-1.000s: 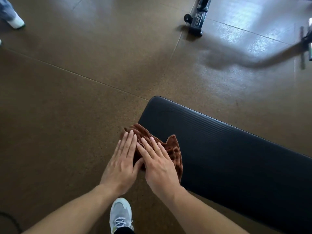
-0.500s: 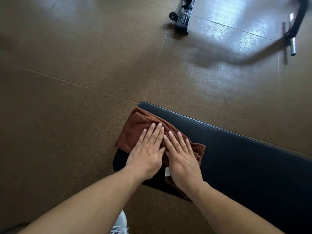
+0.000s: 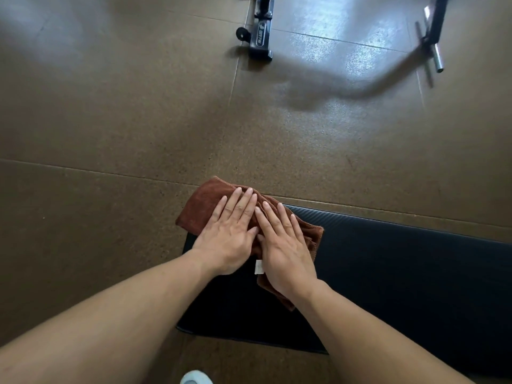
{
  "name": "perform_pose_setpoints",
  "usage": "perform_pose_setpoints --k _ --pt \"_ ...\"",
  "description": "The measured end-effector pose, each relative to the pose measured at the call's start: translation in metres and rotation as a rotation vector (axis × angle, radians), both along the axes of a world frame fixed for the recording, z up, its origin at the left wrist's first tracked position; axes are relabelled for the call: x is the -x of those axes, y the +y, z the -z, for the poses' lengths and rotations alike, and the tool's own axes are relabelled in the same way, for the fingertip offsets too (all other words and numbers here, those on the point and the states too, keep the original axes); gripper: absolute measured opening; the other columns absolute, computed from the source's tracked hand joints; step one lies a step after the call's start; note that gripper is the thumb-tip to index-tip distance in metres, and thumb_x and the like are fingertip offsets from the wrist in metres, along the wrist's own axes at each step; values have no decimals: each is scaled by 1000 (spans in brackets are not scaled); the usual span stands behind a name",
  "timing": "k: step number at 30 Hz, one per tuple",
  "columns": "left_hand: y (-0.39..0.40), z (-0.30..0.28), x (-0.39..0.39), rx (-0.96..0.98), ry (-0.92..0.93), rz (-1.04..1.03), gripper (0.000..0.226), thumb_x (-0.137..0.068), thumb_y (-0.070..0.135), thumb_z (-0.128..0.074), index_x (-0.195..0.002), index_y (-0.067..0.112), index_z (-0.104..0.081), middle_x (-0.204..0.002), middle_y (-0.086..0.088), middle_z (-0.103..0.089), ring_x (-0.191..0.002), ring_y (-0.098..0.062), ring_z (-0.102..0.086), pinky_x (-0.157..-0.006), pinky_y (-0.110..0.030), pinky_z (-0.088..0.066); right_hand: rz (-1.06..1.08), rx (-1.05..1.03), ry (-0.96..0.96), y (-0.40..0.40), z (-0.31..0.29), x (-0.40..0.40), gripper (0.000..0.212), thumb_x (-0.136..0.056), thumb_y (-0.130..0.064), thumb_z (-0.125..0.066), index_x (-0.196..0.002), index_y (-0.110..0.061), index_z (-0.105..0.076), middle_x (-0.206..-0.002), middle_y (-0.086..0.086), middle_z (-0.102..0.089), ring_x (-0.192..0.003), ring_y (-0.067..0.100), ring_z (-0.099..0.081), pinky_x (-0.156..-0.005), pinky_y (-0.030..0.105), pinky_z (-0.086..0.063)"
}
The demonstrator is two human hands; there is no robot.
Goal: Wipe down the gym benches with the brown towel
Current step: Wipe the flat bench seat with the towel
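Your left hand (image 3: 227,236) and right hand (image 3: 285,250) press flat, fingers unclenched, on the brown towel (image 3: 205,206) at the bench (image 3: 401,261) end, apparently overhanging its far corner.

One marking shows: pale lettering running lengthwise along the flat top of the black equipment foot (image 3: 260,37) on the floor at the far side. It is too small and blurred to make out with any certainty. The small white tag (image 3: 259,266) on the brown towel (image 3: 205,206), between the two hands, is blank as far as can be seen; any print on it is too fine to read. Nothing else carries text, numbers or signs
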State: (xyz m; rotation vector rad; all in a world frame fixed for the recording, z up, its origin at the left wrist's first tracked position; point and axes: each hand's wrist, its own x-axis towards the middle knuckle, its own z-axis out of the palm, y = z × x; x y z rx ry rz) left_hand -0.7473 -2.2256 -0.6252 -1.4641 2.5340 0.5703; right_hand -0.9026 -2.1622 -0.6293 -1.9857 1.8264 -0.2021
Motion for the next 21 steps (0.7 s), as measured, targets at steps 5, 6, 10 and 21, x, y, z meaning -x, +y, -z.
perform_pose_setpoints --k 5,6,10,21 --pt "29 -4 5 -44 -3 -87 79 -88 54 12 -159 20 20 -165 6 33 -149 -10 35 -124 -37 19 -9 -29 -33 17 -9 -1 60 -110 -21 -32 -165 -27 -10 -172 -8 3 -156 13 18 -127 35 10" --pt "38 -5 4 -51 4 -96 79 -89 54 11 -159 19 20 -164 6 35 -149 -10 36 -125 -37 18 -27 -32 -37 24 -11 0 60 -110 -22 -34 -165 -27 -10 -172 -7 3 -156 14 18 -128 36 9" --pt "92 -13 -3 -87 52 -163 71 -95 53 9 -155 21 29 -160 6 45 -146 -9 41 -123 -38 18 -133 -59 -6 66 -19 5 56 -112 -33 -26 -164 -30 -8 -172 -7 3 -157 13 18 -129 41 2" --pt "193 -1 -15 -63 3 -255 67 -107 46 -9 -164 12 -2 -173 -7 3 -159 -23 0 -122 -44 -8 -306 -154 94 141 -18 5 58 -111 -39 -24 -164 -32 -3 -172 -7 5 -158 16 14 -125 42 0"
